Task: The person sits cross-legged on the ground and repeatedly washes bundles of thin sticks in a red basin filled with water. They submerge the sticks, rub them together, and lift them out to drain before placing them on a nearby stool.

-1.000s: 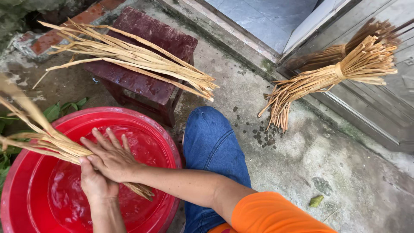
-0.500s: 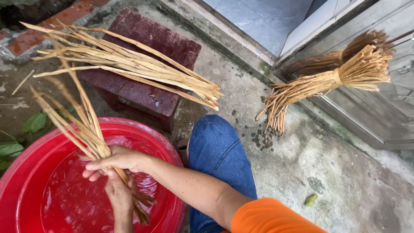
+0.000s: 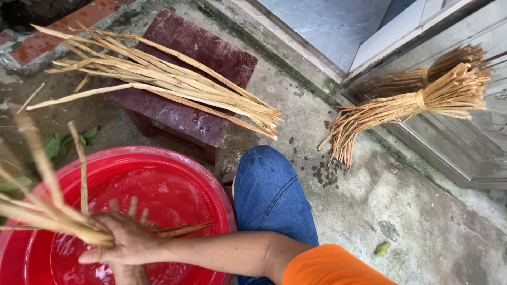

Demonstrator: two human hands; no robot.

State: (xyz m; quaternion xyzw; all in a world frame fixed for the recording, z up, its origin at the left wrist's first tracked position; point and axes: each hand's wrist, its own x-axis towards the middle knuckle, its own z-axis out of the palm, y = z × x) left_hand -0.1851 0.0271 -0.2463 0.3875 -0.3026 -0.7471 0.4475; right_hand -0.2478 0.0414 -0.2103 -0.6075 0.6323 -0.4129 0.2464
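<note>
Reeds (image 3: 58, 219) sit clenched in the right hand (image 3: 127, 243) over the red basin's (image 3: 211, 184) near rim; left hand (image 3: 127, 274) mostly hidden, grip unclear. One washed batch (image 3: 169, 84) rests on the stool (image 3: 211, 58); tied bundles (image 3: 412, 103) remain dry.

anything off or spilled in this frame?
Nothing damaged. Loose dark bits lie scattered on the concrete under the tied straw bundle. The stool looks wet. Right hand holds the wet stalks over the red basin; the left hand is mostly hidden beneath.
</note>
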